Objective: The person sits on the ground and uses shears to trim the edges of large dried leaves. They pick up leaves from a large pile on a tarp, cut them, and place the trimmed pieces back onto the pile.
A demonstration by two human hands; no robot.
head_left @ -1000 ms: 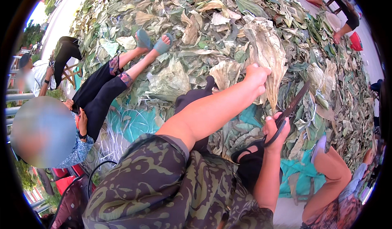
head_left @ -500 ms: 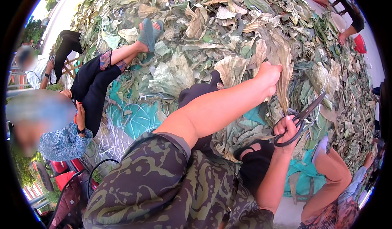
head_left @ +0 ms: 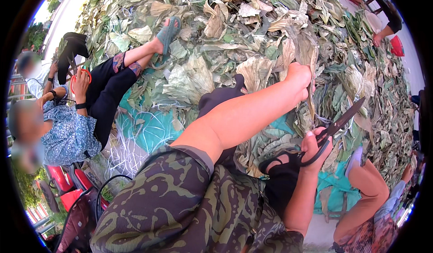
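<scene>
My left hand (head_left: 299,78), closed, grips a long dried leaf (head_left: 306,45) over the pile. The leaf's wide part rises above the fist, and its narrow end hangs down toward my right hand (head_left: 315,148). That hand is closed around black-handled scissors (head_left: 341,121), whose dark blades point up and to the right, away from the leaf. My right thumb is at the leaf's lower tip; whether it pinches the tip, I cannot tell. A pale crinkled leaf (head_left: 255,72) lies left of my left fist.
A broad pile of dried leaves (head_left: 216,23) spreads ahead. Green sheeting (head_left: 158,129) and white string (head_left: 124,156) lie at the left. A seated person there holds red-handled scissors (head_left: 83,75); their sandal (head_left: 169,34) rests on the leaves. Another person's bent leg (head_left: 367,190) is at the lower right.
My right hand has turned, its thumb now up at the leaf's lower end, and the scissors have swung with it. The person at left has raised red-handled scissors and leaned back.
</scene>
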